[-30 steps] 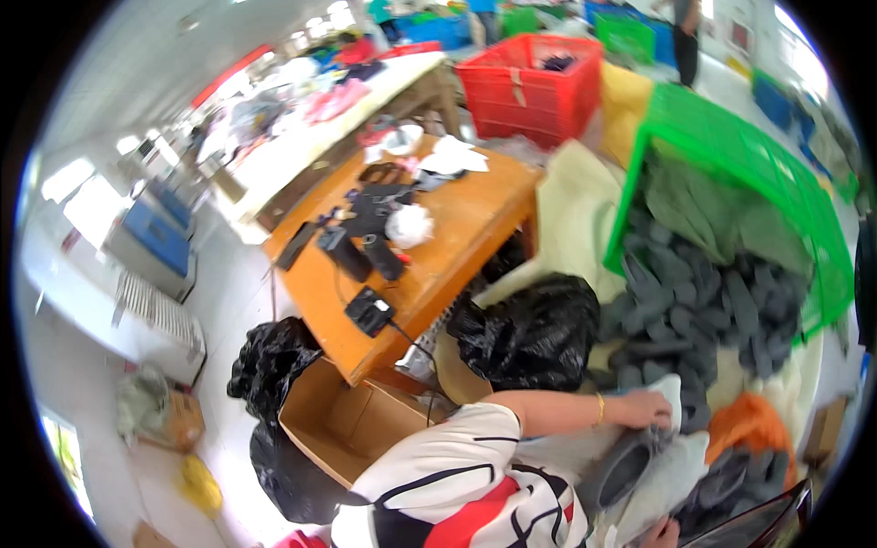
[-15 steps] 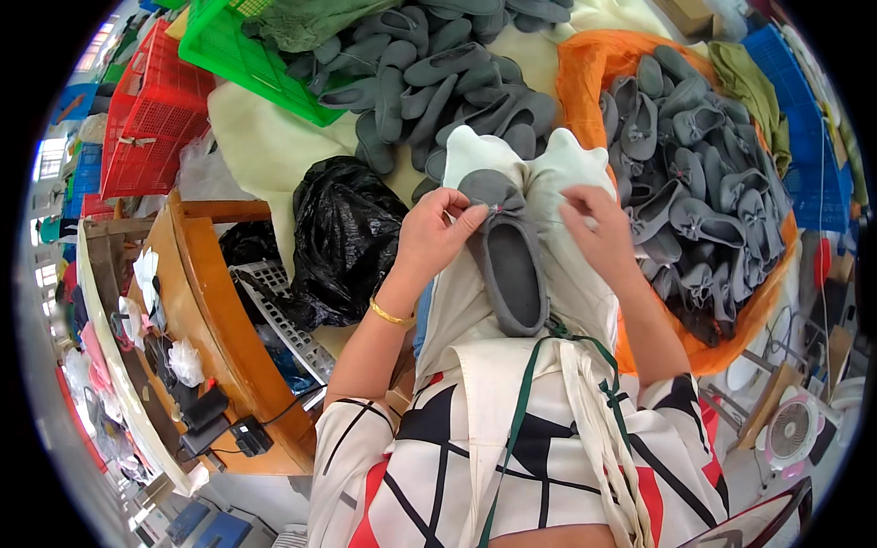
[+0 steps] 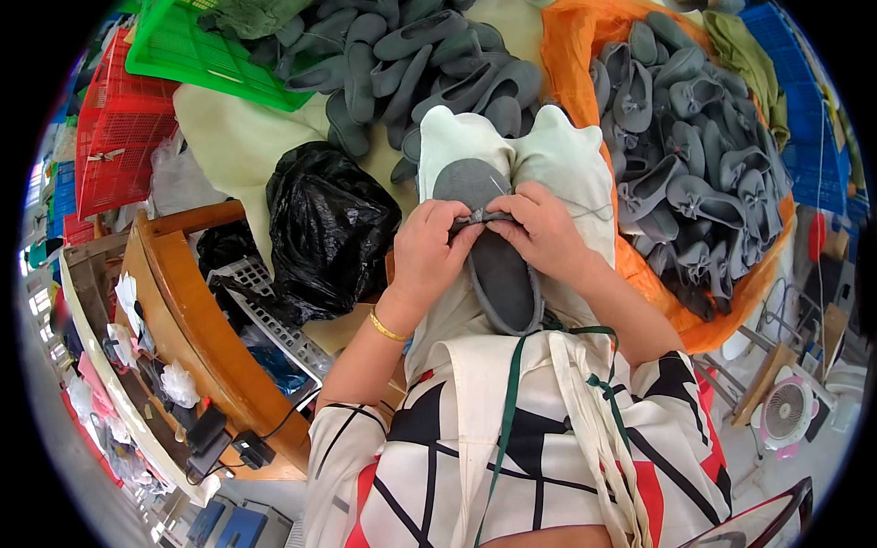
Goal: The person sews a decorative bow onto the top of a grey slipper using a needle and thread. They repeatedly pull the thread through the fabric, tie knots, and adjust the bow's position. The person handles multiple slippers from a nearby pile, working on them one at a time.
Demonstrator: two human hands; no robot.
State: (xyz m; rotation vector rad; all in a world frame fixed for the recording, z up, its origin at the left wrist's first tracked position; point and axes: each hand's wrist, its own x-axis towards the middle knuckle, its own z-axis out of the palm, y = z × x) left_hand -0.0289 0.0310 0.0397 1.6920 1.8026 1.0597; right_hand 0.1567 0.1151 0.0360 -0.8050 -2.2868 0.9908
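Note:
A grey slip-on shoe (image 3: 505, 274) lies on my lap, its toe pointing away from me and its opening toward me. My left hand (image 3: 433, 248) and my right hand (image 3: 548, 236) meet over its front. Between their fingertips they pinch the two sides of a small grey fabric bow (image 3: 477, 216) at the edge of the opening. A thin pale sliver, perhaps a needle (image 3: 499, 185), shows above the bow on the toe. A dark thread (image 3: 594, 212) curves over the white cloth on my right knee. The fingertips hide part of the bow.
Many grey shoes (image 3: 402, 78) are heaped ahead, beside a green crate (image 3: 215, 68). More fill an orange bag (image 3: 571, 55) at right. A black plastic bag (image 3: 329, 219) and a wooden desk (image 3: 196, 320) stand left; a fan (image 3: 787, 413) is at lower right.
My right hand has come left and down from above my right knee to the bow, and now pinches it opposite my left hand. The view has shifted slightly.

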